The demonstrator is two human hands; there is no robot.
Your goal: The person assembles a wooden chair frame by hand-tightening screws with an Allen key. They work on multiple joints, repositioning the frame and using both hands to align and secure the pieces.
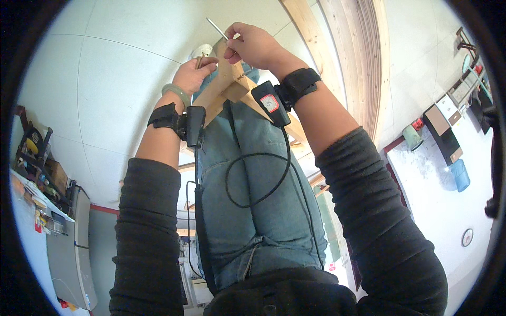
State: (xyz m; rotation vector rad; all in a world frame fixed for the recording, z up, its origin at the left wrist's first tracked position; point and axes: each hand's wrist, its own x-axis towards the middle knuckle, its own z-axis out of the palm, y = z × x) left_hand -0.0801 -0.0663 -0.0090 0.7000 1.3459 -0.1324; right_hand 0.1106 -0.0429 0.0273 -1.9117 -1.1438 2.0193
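My right hand [254,47] is closed in a pinch round a thin silvery rod [213,25], which points up and to the left. It is raised just above a pale wooden joint [227,71], where several wooden pieces meet over my knees. My left hand [194,73] is at the left side of that joint, thumb and fingers pinched together. A small brownish thing shows at its fingertips, too small to name. A bangle and a strapped black device [195,126] are on my left wrist; another black device [270,102] is strapped to my right wrist.
A black cable [227,181] loops over my jeans [226,210]. Long wooden boards [358,58] lie at the upper right. Pale tiled floor [121,63] spreads to the left. A grey fridge-like cabinet [66,263] stands at the lower left, and a blue water bottle [460,175] is at the far right.
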